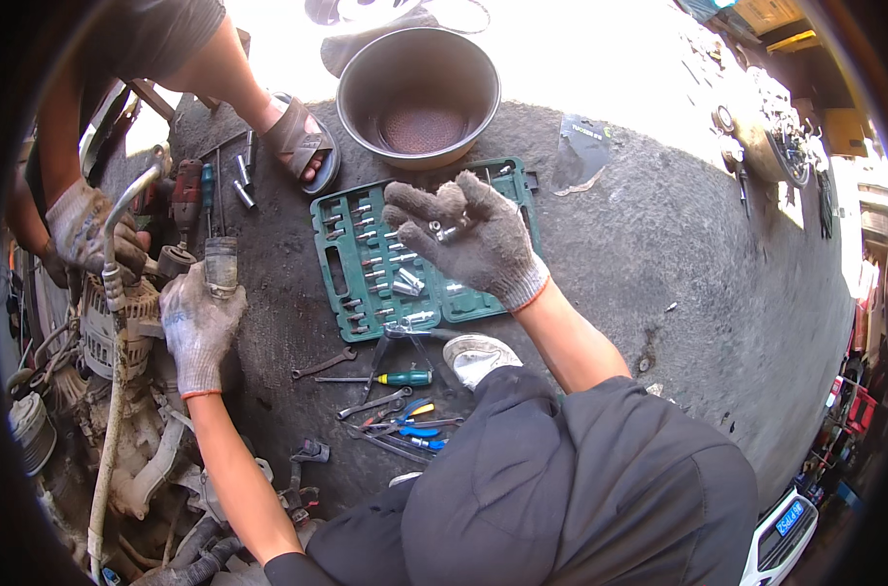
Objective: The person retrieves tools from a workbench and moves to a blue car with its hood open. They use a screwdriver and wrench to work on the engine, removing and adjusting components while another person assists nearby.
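Note:
My right hand [473,234], in a dirty knit glove, is palm up over the green socket case [331,227] with its fingers curled. Small metal sockets [450,233] lie in that palm. Open on the floor, the case holds rows of bits and sockets. At the left, my gloved left hand [202,327] is closed beside the engine, next to the alternator [112,332]. A grimy grey cylinder [221,266] shows at its fingers; whether they grip it is unclear. Just above is a red power tool [186,190].
A co-worker's gloved hand [87,230] is at the engine by a bent metal pipe [112,420]; their sandalled foot [307,151] is near the case. A large metal pot [419,98] stands behind it. Wrenches, pliers [419,430] and a screwdriver [405,378] lie near my shoe [478,359].

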The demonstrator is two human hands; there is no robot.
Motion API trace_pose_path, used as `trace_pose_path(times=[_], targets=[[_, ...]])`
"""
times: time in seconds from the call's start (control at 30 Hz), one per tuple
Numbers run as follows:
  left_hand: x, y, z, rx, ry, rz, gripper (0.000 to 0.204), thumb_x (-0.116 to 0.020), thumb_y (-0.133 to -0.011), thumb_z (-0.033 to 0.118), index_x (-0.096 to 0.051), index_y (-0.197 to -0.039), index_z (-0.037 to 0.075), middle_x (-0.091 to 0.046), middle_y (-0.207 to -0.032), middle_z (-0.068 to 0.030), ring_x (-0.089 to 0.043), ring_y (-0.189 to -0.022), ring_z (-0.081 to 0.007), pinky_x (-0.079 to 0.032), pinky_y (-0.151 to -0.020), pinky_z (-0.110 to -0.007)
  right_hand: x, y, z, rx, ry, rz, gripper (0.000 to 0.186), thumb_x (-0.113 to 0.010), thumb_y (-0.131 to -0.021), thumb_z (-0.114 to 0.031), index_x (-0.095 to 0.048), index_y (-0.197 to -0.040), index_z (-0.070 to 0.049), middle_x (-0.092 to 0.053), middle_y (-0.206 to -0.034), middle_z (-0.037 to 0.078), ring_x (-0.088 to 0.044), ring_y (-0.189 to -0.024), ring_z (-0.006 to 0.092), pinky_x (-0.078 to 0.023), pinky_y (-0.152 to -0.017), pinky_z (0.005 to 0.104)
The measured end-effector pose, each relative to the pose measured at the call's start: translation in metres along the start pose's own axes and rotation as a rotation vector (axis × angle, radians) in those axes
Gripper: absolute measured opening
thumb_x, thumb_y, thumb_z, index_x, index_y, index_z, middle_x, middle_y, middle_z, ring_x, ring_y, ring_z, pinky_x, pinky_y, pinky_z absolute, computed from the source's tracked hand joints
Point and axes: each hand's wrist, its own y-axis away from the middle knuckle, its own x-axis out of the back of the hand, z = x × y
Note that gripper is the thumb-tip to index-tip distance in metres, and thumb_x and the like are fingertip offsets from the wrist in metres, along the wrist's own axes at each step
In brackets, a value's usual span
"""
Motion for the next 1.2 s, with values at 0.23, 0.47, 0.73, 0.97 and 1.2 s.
trace_pose_path(times=[0.23,0.47,0.73,0.97,1.2], targets=[[-0.007,0.002,-0.008,-0.032,0.019,0.040,0.062,-0.091,-0.073,0.033,-0.069,-0.122,0.003,-0.070,-0.113,-0.0186,-0.063,-0.117,-0.0415,-0.050,-0.105,-0.053,0.030,0.004,-0.009,0.008,0.154,0.006,0.047,-0.053,-0.094,0.012,-0.058,-0.140,0.001,-0.062,-0.144,0.018,-0.066,-0.125,0.0323,-0.060,-0.103,0.0388],[-0.007,0.002,-0.008,-0.009,0.007,-0.007,0.063,-0.089,-0.075,0.035,-0.069,-0.126,0.004,-0.071,-0.114,-0.0184,-0.063,-0.118,-0.0403,-0.049,-0.106,-0.052,0.035,-0.004,0.001,0.357,1.059,-0.066,0.050,-0.062,-0.102,0.001,-0.050,-0.150,-0.003,-0.062,-0.145,0.018,-0.066,-0.127,0.0282,-0.061,-0.102,0.0394],[-0.007,0.002,-0.006,0.003,-0.027,-0.055,0.063,-0.088,-0.077,0.038,-0.071,-0.126,0.003,-0.073,-0.115,-0.0187,-0.066,-0.118,-0.0387,-0.050,-0.107,-0.051,0.010,-0.002,-0.012,0.085,0.237,0.082,0.035,-0.060,-0.110,-0.008,-0.052,-0.144,-0.004,-0.068,-0.131,0.015,-0.067,-0.094,0.0131,-0.065,-0.072,0.0246],[0.000,0.000,0.000,0.009,-0.059,-0.065,0.063,-0.086,-0.080,0.037,-0.069,-0.130,0.002,-0.073,-0.113,-0.0189,-0.066,-0.116,-0.0390,-0.050,-0.106,-0.051,0.002,0.005,0.000,-0.055,-0.075,-0.072,0.052,-0.050,-0.094,0.003,-0.053,-0.146,-0.001,-0.052,-0.151,0.030,-0.051,-0.143,0.0470,-0.044,-0.122,0.0593],[0.008,-0.001,0.012,0.041,-0.077,-0.069,0.059,-0.085,-0.081,0.036,-0.069,-0.128,0.004,-0.074,-0.109,-0.0180,-0.067,-0.114,-0.0394,-0.050,-0.105,-0.052,0.002,0.008,0.012,-0.050,0.018,-0.159,0.071,-0.048,-0.084,0.014,-0.050,-0.153,-0.004,-0.047,-0.158,0.028,-0.045,-0.149,0.0440,-0.040,-0.126,0.0591]])
